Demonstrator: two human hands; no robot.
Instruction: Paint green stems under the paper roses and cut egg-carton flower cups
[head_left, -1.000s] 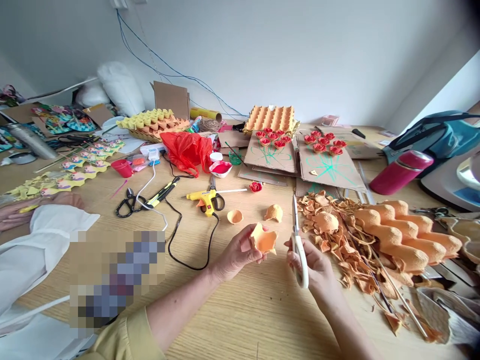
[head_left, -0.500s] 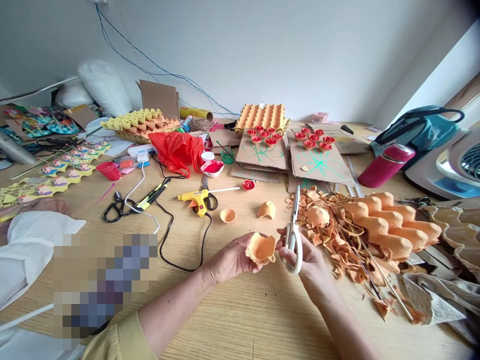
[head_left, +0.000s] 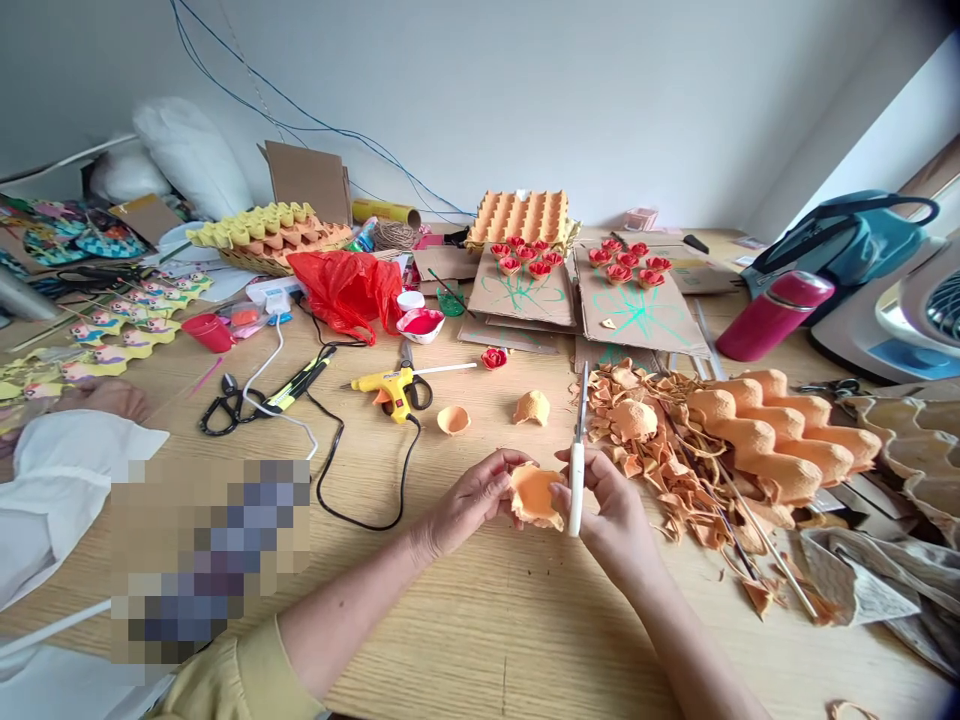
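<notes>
My left hand [head_left: 474, 502] grips an orange egg-carton cup [head_left: 534, 492] by its left side, its hollow facing me and its rim ragged. White-handled scissors [head_left: 576, 470] are in my right hand [head_left: 611, 510], blades pointing away and seen nearly edge-on. The right thumb reaches onto the cup's right edge. Beyond my hands, a trimmed cup [head_left: 454, 420] lies with its hollow up and another cup [head_left: 532, 407] rests dome up. To the right, a further cup [head_left: 634, 420] sits on a heap of orange scraps [head_left: 667, 485].
A yellow glue gun [head_left: 390, 388] with a black cord lies ahead, left of a red flower [head_left: 493, 358]. Cardboard sheets [head_left: 517, 298] bear red flowers. An orange egg tray [head_left: 780, 430] stands right. At far left a co-worker's hand [head_left: 112, 397] rests near painted yellow cartons.
Both hands have shifted slightly, the cup moving right and turning. The scissors have rotated to nearly edge-on, and my right thumb has come onto the cup. The view has tilted down a little.
</notes>
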